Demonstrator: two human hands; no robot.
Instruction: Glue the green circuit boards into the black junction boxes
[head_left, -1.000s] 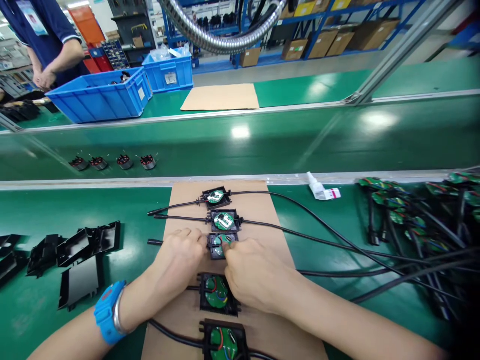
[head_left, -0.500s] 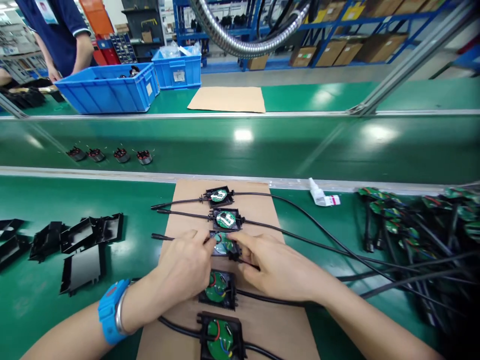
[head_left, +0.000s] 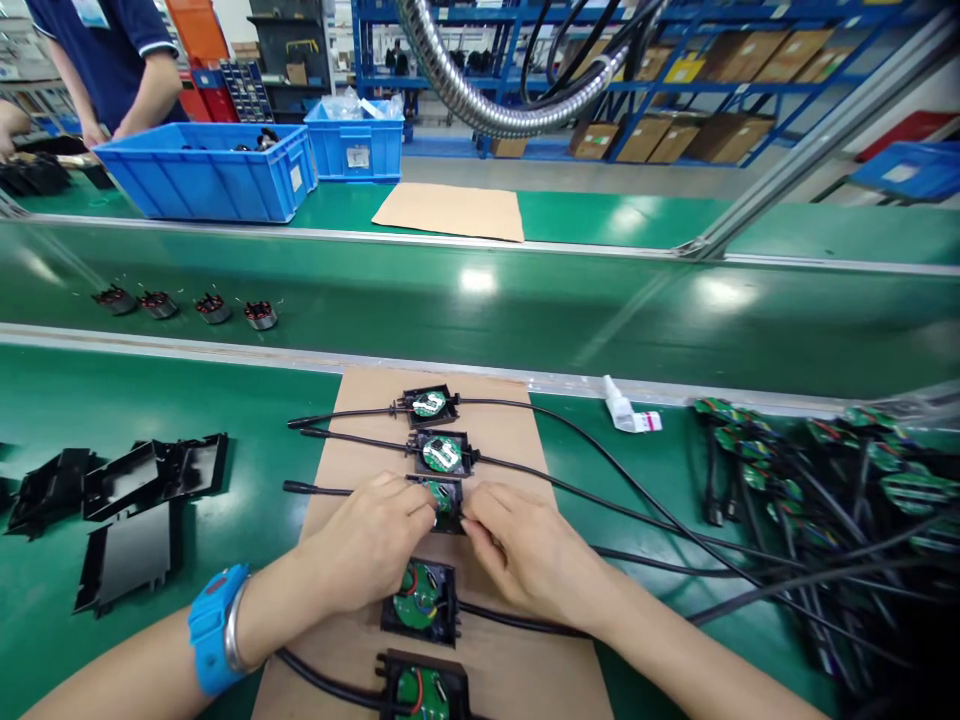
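Note:
On the brown cardboard sheet [head_left: 517, 600], several black plastic housings lie in a column, each with a green circuit board and black cables. Both hands work at the middle housing [head_left: 450, 520], whose circuit board [head_left: 441, 495] is partly covered by fingers. My left hand [head_left: 371, 540] is closed, thumb and forefinger pinching the left side of that housing. At its right end, where a cable leaves, my right hand [head_left: 525, 550] has its fingers pinched together; the fingertips hide the cable there. Two housings [head_left: 442, 453] [head_left: 429, 405] with white-coated boards lie beyond; another housing [head_left: 420, 602] lies nearer.
Black plastic shells [head_left: 131, 555] lie at left, wired boards with cables [head_left: 802, 520] are heaped at right. A white tube [head_left: 626, 410] lies near the ledge. Several small motors [head_left: 214, 308] stand beyond it. Blue bins [head_left: 210, 175], a person [head_left: 112, 60] and a metal hose [head_left: 480, 105] are farther off.
My right hand's fingers have drawn together and back to the housing's right end, showing more of its edge. My left hand stays at the left side. The whole view has shifted slightly.

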